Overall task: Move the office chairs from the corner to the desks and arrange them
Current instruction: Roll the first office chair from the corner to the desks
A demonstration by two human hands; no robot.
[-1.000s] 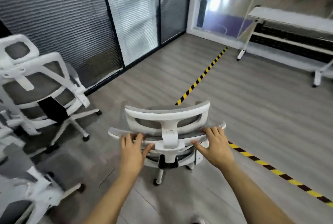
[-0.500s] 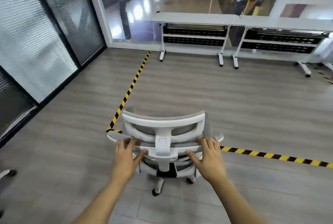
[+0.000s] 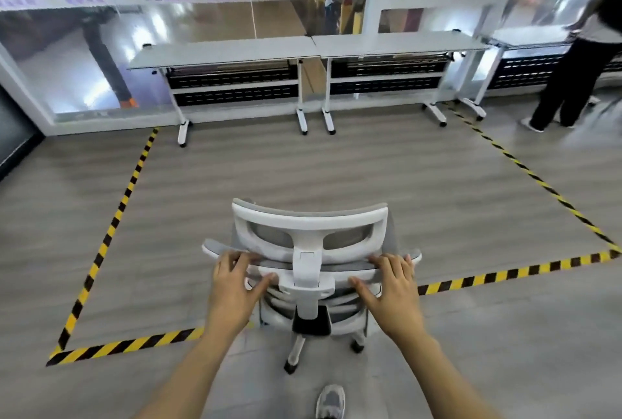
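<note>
A white-framed office chair (image 3: 308, 226) with grey mesh stands in front of me, its back toward me and its wheeled base on the wooden floor. My left hand (image 3: 234, 287) grips the top edge of the backrest left of the headrest post. My right hand (image 3: 392, 287) grips the same edge on the right side. Two white desks stand side by side along the glass wall ahead, the left desk (image 3: 222, 54) and the right desk (image 3: 400, 43), both facing the chair.
Yellow-black floor tape (image 3: 111, 226) outlines a rectangle before the desks; the chair sits at its near edge. A person in dark trousers (image 3: 568, 75) stands at far right beside a third desk (image 3: 528, 36). My shoe (image 3: 330, 401) shows at the bottom.
The view has swung right with the chair: the corner chairs and blinds have left the frame, and the desks are now straight ahead. Both hands keep their hold on the backrest.
</note>
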